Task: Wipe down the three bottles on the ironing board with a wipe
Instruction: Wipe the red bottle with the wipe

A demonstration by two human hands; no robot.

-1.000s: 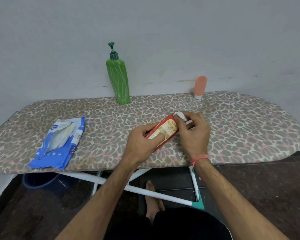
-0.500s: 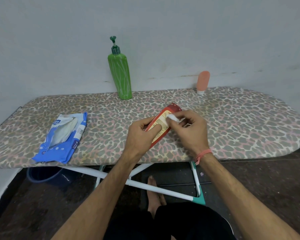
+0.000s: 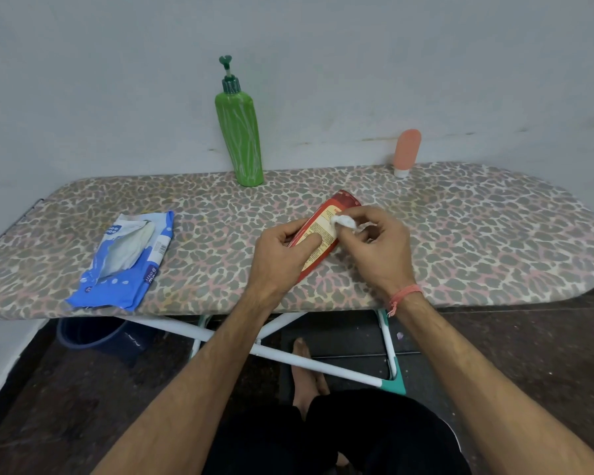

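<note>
Since a moment ago, the wadded white wipe (image 3: 344,221) has slid down from the red bottle's (image 3: 323,234) top edge onto its cream label. A long ironing board (image 3: 477,234) in leopard-print fabric stands against a plain grey wall. At the back stand a tall green pump bottle (image 3: 240,132) and a small peach tube (image 3: 406,150). An opened blue wipe pack (image 3: 124,265) lies left. The left hand (image 3: 282,258) grips the tilted red bottle; the right hand (image 3: 381,248) pinches the wipe against it.
</note>
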